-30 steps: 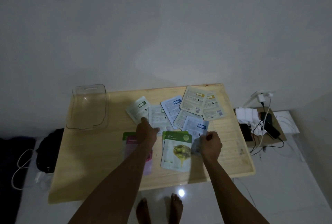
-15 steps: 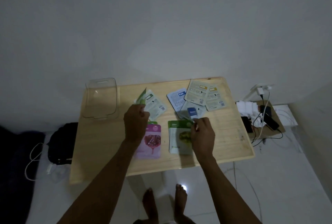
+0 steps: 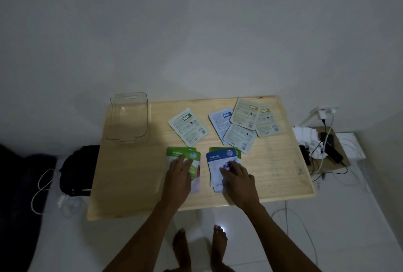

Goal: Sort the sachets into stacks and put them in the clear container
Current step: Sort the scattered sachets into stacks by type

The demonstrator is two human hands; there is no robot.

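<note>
Two face-up piles lie near the front of the wooden table (image 3: 130,184). My left hand (image 3: 180,169) rests flat on a green Aloe Vera sachet (image 3: 182,153) that tops the left pile, over a pink one. My right hand (image 3: 234,173) presses flat on a blue Blueberry sachet (image 3: 218,158) that covers a green one. One sachet (image 3: 188,130) lies face down alone behind them. Several more face-down sachets (image 3: 244,123) overlap at the back right. The clear container (image 3: 128,117) stands empty at the back left corner.
The table stands against a white wall. On the floor to the left are a dark bag (image 3: 78,171) and a white cable (image 3: 41,186). To the right a wall socket (image 3: 322,114), chargers and tangled cables (image 3: 320,152) lie on a low board. My bare feet (image 3: 199,247) show below the table edge.
My left hand has laid the green sachet face up on the pink pile. My right hand has laid the blue sachet face up over the green olive one. Both hands now lie flat.
</note>
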